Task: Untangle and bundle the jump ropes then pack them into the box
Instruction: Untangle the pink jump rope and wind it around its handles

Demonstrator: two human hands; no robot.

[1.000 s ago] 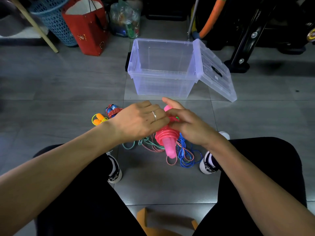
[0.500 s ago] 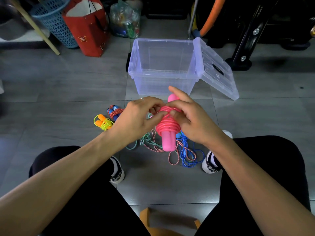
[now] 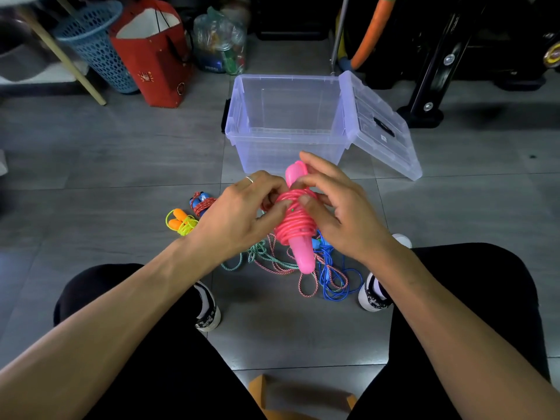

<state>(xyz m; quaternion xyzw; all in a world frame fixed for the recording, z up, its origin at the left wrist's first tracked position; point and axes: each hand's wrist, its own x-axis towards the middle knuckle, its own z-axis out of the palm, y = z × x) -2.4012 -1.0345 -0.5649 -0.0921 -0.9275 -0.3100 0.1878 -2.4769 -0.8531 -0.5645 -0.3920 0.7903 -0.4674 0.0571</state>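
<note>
A pink jump rope point(image 3: 295, 225), its cord wound tightly round its pink handles, hangs above the floor between both hands. My left hand point(image 3: 242, 213) pinches the coils from the left. My right hand point(image 3: 336, 207) grips the handles and coils from the right, thumb across the cord. Below lies a tangle of loose ropes point(image 3: 303, 268), teal, red-white and blue. Two bundled ropes rest on the floor to the left: a yellow one with orange handles point(image 3: 180, 223) and a red one with blue handles point(image 3: 201, 203). The clear plastic box point(image 3: 242, 116) stands open beyond, with nothing inside.
The box lid point(image 3: 378, 125) hangs open to the right. A red paper bag point(image 3: 154, 59), a blue basket point(image 3: 97, 40) and a plastic bag point(image 3: 221, 40) line the back. A black stand base point(image 3: 421, 113) is right of the box. My knees and shoes flank the tangle.
Both hands lifted the pink bundle slightly toward the box. The left hand's fingers shifted from over the bundle to pinching the coils at its side.
</note>
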